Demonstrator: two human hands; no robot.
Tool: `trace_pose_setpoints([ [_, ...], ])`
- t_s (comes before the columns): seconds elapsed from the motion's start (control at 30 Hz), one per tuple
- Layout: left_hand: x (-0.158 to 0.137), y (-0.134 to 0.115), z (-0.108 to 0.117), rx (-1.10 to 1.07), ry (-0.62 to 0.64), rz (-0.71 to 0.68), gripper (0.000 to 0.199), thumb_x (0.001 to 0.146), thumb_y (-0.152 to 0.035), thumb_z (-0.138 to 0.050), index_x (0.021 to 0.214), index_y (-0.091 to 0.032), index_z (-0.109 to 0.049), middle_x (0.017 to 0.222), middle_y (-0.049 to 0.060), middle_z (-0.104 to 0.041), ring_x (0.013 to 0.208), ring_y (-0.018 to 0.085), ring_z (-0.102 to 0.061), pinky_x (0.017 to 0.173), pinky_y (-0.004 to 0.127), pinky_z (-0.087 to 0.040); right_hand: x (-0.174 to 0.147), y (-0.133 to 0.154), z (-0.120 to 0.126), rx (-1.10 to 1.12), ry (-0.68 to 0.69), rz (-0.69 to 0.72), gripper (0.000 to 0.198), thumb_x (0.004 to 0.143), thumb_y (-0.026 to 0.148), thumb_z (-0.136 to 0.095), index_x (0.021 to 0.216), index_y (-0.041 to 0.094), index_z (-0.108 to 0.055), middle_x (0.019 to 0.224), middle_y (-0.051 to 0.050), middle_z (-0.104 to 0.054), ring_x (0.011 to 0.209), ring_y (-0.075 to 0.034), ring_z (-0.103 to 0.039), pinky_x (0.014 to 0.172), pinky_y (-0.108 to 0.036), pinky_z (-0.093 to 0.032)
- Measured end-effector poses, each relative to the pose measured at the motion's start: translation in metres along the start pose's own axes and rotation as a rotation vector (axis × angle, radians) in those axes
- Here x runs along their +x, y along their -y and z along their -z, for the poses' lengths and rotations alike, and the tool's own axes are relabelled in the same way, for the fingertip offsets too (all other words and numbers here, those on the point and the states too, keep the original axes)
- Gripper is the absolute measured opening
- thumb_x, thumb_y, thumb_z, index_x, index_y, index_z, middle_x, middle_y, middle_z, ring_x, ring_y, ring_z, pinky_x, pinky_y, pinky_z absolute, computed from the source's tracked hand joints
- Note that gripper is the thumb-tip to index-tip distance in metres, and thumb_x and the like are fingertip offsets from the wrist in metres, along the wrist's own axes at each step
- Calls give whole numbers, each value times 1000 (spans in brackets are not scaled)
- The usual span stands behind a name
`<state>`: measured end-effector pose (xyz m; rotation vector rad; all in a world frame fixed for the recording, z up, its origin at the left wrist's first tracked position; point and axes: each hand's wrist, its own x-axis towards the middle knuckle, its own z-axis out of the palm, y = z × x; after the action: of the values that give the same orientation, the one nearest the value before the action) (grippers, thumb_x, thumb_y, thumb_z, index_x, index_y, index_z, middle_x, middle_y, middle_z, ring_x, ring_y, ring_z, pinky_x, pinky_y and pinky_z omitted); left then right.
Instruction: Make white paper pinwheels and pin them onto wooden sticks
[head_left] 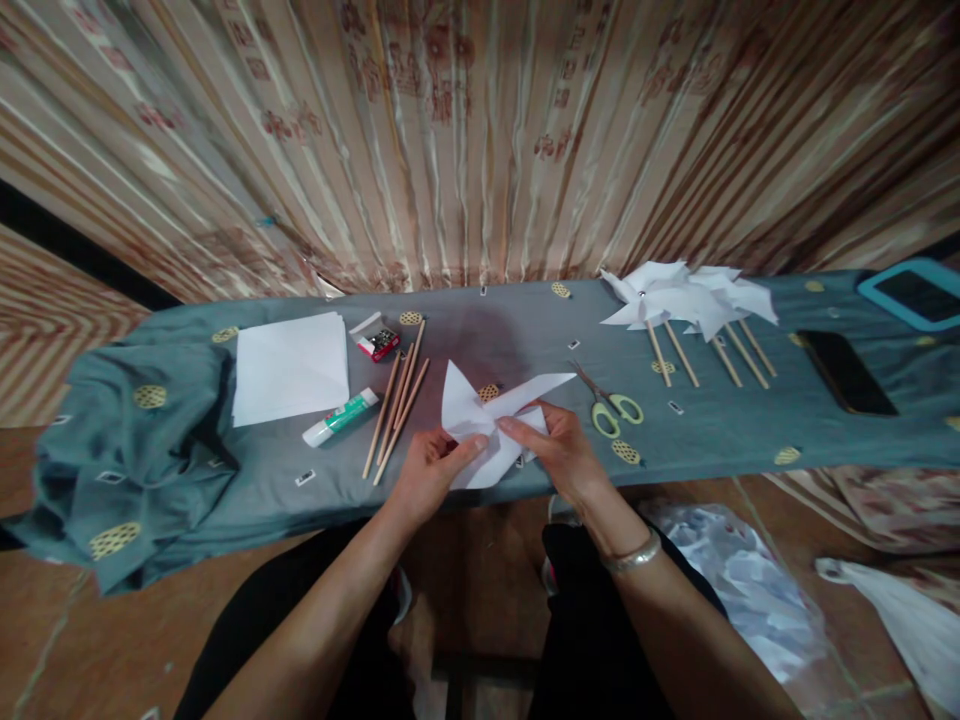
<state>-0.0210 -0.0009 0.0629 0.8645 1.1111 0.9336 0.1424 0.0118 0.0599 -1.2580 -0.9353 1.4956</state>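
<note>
A white paper pinwheel with pointed blades is held between both hands above the front edge of the cloth-covered table. My left hand pinches its lower left side, thumb on top. My right hand grips the right side, its thumb pressing near the centre where the folds meet. To the right lie scissors with light green handles. Left of my hands are several wooden sticks, a green and white glue stick and a small open red and white box of dark pins or tacks.
A stack of white paper squares lies at the left. Finished pinwheels on sticks rest at the back right, near a dark phone and a blue-framed device. A plastic bag of white paper sits on the floor.
</note>
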Motion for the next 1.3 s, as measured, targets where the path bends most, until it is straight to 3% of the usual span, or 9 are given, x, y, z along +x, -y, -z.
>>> trace_pose_setpoints([
  [0.17, 2, -4, 3, -170, 43, 95, 62, 59, -73, -70, 72, -13, -77, 67, 10, -71, 58, 18, -61, 50, 25, -47, 6, 3, 10, 69, -50, 23, 31, 58, 43, -84, 75, 20, -72, 74, -1, -74, 65, -17, -64, 64, -29, -52],
  [0.33, 0, 11, 5, -80, 86, 182, 36, 61, -46, -76, 71, -12, -75, 43, 0, -53, 39, 7, -41, 40, 20, -28, 7, 2, 17, 32, -34, -21, 35, 60, 47, -83, 77, 20, -70, 72, -2, -73, 62, -17, -64, 61, -30, -51],
  [0.47, -13, 23, 2, -4, 89, 137, 24, 65, -36, -70, 58, -13, -69, 40, -4, -45, 36, 3, -26, 41, 20, -14, 5, 0, 18, -6, -23, -37, 35, 58, 47, -83, 75, 19, -70, 68, -1, -72, 58, -14, -60, 57, -27, -47],
  [0.73, -43, 31, -5, -87, -69, 136, 42, 60, -49, -77, 79, -12, -76, 54, -2, -57, 38, 2, -28, 41, 20, -14, -3, -3, 14, -55, 37, -81, 33, 55, 43, -83, 71, 17, -70, 66, 1, -70, 55, -12, -56, 54, -24, -43],
  [0.97, -67, 50, -7, -171, -175, 137, 20, 56, -32, -75, 56, -13, -69, 44, -5, -48, 37, 2, -26, 42, 20, -15, -8, -6, 4, -171, 142, -73, 39, 53, 43, -83, 76, 15, -70, 65, 2, -69, 56, -11, -55, 56, -23, -43],
  [1.17, -81, 68, -10, -258, -271, 161, 34, 58, -32, -72, 84, -11, -78, 52, -4, -55, 39, 2, -25, 43, 20, -15, -2, -20, 8, -470, 215, -30, 39, 57, 43, -81, 84, 16, -74, 73, 0, -74, 61, -15, -61, 57, -24, -45],
  [1.3, -82, 79, -13, -338, -270, 164, 29, 56, -28, -68, 78, -12, -77, 53, -4, -58, 37, 2, -28, 42, 21, -16, 0, -18, 10, -766, 212, 45, 33, 63, 41, -79, 87, 19, -76, 78, -1, -76, 67, -18, -64, 59, -25, -43],
])
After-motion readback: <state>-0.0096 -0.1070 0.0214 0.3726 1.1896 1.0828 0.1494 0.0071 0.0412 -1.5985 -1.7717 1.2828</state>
